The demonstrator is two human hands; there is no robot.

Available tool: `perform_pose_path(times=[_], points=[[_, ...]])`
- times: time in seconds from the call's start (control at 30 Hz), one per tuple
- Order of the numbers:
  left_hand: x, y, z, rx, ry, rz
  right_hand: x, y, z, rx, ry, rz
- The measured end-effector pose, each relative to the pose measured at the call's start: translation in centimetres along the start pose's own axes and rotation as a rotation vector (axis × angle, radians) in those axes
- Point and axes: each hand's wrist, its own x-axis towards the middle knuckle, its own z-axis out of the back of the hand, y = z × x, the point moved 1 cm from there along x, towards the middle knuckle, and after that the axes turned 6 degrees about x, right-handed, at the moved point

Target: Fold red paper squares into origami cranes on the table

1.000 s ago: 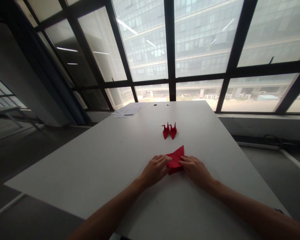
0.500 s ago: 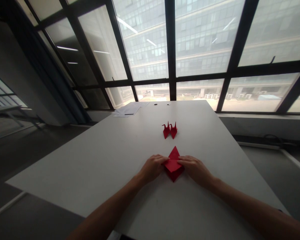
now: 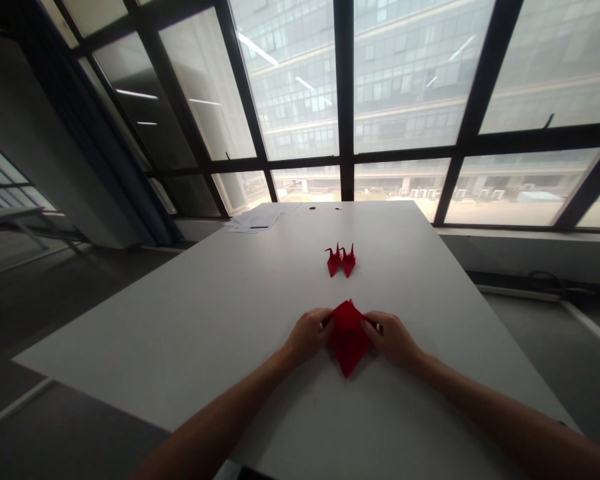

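Note:
A folded piece of red paper (image 3: 349,337) lies near me on the white table (image 3: 205,313), its point aimed toward me. My left hand (image 3: 307,333) pinches its left corner with curled fingers. My right hand (image 3: 391,337) pinches the right corner the same way. Farther back on the table stand two small red paper cranes (image 3: 341,260), side by side and apart from both hands.
A loose stack of white papers (image 3: 257,218) lies at the far left corner of the table. Two small dark spots (image 3: 324,209) mark the far edge. Large dark-framed windows stand behind the table; the floor drops away on both sides.
The red paper has been turned and refolded: its point, which stood away from me, now aims toward me. Both hands went from flat pressing to pinching its side corners.

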Motion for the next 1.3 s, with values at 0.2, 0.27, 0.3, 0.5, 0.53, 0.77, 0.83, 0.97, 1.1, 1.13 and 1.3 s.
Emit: perform_pose_path(times=[0.2, 0.27, 0.3, 0.5, 0.53, 0.77, 0.83, 0.97, 1.1, 1.13, 1.3], points=[[0.1, 0.1, -0.1, 0.015, -0.024, 0.06, 0.0, 0.1, 0.5, 0.29, 0.137, -0.021], [0.1, -0.1, -0.1, 0.025, -0.026, 0.045, 0.0, 0.1, 0.5, 0.291, 0.173, -0.03], [0.1, -0.2, -0.1, 0.03, -0.032, 0.038, 0.0, 0.1, 0.4, 0.283, 0.181, -0.039], [-0.4, -1.5, -0.8, 0.052, -0.016, -0.043, 0.4, -0.1, -0.4, 0.172, 0.049, -0.091], [-0.5, -1.8, -1.0, 0.049, 0.02, -0.076, 0.4, -0.1, -0.5, 0.107, 0.018, -0.111], [-1.3, -2.6, -1.1, 0.138, 0.19, -0.243, 0.0, 0.0, -0.6, -0.305, -0.019, -0.135], [-1.3, -2.5, -1.0, 0.167, 0.186, -0.255, 0.0, 0.0, -0.5, -0.291, 0.005, -0.085], [-1.3, -2.4, -0.9, 0.199, 0.157, -0.291, -0.1, -0.2, -0.3, -0.306, -0.004, 0.027], [-1.2, -2.6, -0.9, 0.156, 0.196, -0.373, -0.1, -0.3, -0.1, -0.387, 0.006, 0.059], [-1.2, -2.7, -0.8, 0.134, 0.212, -0.384, -0.2, -0.3, 0.0, -0.397, 0.018, 0.062], [-1.4, -3.1, -0.6, 0.127, 0.246, -0.386, -0.1, -0.5, 0.4, -0.414, 0.056, 0.091]])
